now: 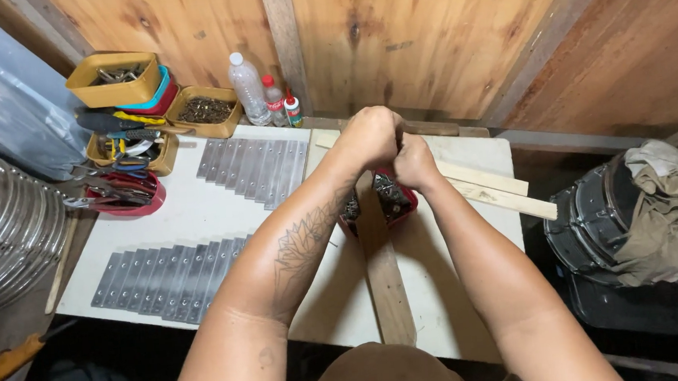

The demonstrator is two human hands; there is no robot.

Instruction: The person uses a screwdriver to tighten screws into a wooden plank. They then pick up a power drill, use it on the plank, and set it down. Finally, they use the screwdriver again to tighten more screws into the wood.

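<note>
Wooden-walled corner, white surface (198, 216): two rows of flat grey metal plates (254, 171) laid out.
Left hand (371, 136) and right hand (415, 161) pressed together above red tray of screws (393, 195); any grasped item hidden, long wooden strip (383, 275) beneath.

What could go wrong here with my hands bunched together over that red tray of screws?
The left hand and right hand meet right above the red tray, which seems to sit under the wooden strip; a bump could tip it and spill screws. The loose slats reach past the white board's edge and might slide off.
</note>
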